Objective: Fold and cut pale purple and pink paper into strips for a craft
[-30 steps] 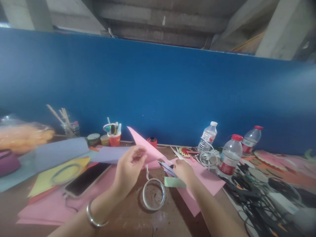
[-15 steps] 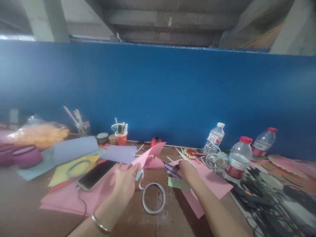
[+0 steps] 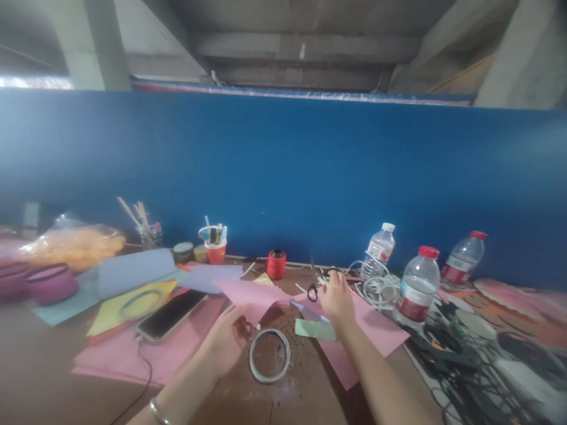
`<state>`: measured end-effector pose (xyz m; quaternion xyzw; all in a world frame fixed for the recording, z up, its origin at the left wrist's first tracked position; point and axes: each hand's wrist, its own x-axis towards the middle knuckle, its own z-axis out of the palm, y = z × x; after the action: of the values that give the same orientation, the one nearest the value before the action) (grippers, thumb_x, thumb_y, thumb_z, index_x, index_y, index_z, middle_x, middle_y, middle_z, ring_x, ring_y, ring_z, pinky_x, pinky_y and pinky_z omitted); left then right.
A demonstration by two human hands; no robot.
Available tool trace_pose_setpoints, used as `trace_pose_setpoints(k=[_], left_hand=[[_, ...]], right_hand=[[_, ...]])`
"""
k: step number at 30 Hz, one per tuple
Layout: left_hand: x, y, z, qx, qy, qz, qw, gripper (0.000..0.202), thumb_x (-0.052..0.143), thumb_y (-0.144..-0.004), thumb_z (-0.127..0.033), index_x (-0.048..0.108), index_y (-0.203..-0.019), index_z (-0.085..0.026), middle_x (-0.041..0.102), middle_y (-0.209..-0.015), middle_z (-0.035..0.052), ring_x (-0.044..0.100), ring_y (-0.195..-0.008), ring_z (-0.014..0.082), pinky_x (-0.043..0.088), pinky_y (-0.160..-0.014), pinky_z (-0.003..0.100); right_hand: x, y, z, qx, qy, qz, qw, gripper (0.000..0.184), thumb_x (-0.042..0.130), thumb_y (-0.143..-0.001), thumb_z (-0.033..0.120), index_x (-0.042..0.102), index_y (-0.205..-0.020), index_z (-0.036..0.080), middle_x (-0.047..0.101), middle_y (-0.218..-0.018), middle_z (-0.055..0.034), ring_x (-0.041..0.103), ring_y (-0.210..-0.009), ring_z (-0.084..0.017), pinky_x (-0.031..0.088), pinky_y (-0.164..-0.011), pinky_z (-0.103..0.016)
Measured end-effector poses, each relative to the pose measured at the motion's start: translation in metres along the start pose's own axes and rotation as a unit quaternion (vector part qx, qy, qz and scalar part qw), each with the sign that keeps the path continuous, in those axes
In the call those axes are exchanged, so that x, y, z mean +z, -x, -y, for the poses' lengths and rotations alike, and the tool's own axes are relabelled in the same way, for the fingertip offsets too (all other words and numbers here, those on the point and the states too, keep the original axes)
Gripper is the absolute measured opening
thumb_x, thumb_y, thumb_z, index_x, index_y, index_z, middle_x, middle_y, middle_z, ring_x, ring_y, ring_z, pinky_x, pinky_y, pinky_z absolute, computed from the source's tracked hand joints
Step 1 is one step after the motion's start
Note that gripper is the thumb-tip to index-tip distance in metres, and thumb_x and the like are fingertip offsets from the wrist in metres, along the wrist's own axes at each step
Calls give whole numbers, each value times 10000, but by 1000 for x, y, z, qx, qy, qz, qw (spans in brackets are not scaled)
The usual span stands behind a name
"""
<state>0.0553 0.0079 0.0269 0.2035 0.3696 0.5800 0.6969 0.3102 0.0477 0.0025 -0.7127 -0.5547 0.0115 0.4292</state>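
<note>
Working with coloured paper and scissors looks like the step in hand. The pink sheet point(image 3: 250, 300) is the biggest part of it, lying on the far side of the round ring point(image 3: 253, 357) and a bit to its left. The left hand point(image 3: 224, 339) is just left of the ring, fingers bent by the near edge of the sheet; I can't tell if they pinch it. The right hand point(image 3: 337, 300) is beyond the ring and to its right, at the scissors point(image 3: 309, 290), which have black handles. I can't tell how tightly it holds them, if at all. My guess is that the next move calls for soft fingers, as paper bends easily, and for keeping the sharp blades away from the sheet. A big blue wall point(image 3: 283, 171) stands far behind the ring, with a grey ceiling point(image 3: 310, 35) high above. The ring sits on a brown table point(image 3: 248, 401). Another pink paper point(image 3: 381, 321) lies right of the ring. A red-capped bottle point(image 3: 419, 289) stands farther right, a dark phone point(image 3: 170, 316) lies to the left, a small red pot point(image 3: 277, 265) sits behind the ring, and a little green strip point(image 3: 315, 329) rests near its right side.
</note>
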Motion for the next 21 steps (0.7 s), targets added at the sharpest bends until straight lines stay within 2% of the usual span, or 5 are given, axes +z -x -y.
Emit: trace_pose_setpoints(k=[5, 9, 12, 17, 21], left_hand=[[-7, 1, -5, 7, -89, 49, 995, 128, 731, -706, -136, 606, -732, -126, 618, -598, 0, 567, -506, 101, 450, -447, 180], [-14, 0, -10, 9, -130, 55, 990, 218, 777, -672, -246, 596, -642, -127, 615, -545, 7, 538, -462, 83, 409, -407, 148], [-20, -3, -12, 14, -135, 62, 989, 233, 812, -620, -250, 624, -658, -119, 661, -648, 34, 595, -569, 107, 482, -508, 173], [-30, -5, -11, 18, -110, 55, 992, 232, 822, -596, -273, 673, -691, -122, 671, -689, 35, 620, -663, 129, 517, -622, 199], [-31, -1, -8, 7, -98, 37, 994, 185, 781, -647, -260, 703, -749, -126, 692, -728, 51, 638, -694, 146, 521, -631, 199]], right_hand=[[16, -9, -8, 120, -164, 39, 978, 316, 576, -865, 265, 545, -1150, 133, 552, -1183, -118, 541, -1065, -264, 438, -903, -469], [26, -9, -7, 172, -330, 111, 921, 304, 543, -903, 321, 545, -1160, 160, 580, -1144, -76, 604, -937, -200, 520, -777, -399], [24, -3, 5, 182, -437, 136, 870, 259, 573, -880, 328, 587, -1063, 145, 622, -1034, -61, 618, -875, -178, 517, -768, -368], [12, 10, 35, 170, -548, 172, 801, 411, 832, -539, 311, 642, -874, 168, 656, -856, -10, 617, -839, -169, 466, -810, -296], [7, 24, 62, 188, -565, 194, 779, 459, 856, -483, 276, 611, -864, 203, 588, -740, 50, 565, -673, -104, 438, -662, -229]])
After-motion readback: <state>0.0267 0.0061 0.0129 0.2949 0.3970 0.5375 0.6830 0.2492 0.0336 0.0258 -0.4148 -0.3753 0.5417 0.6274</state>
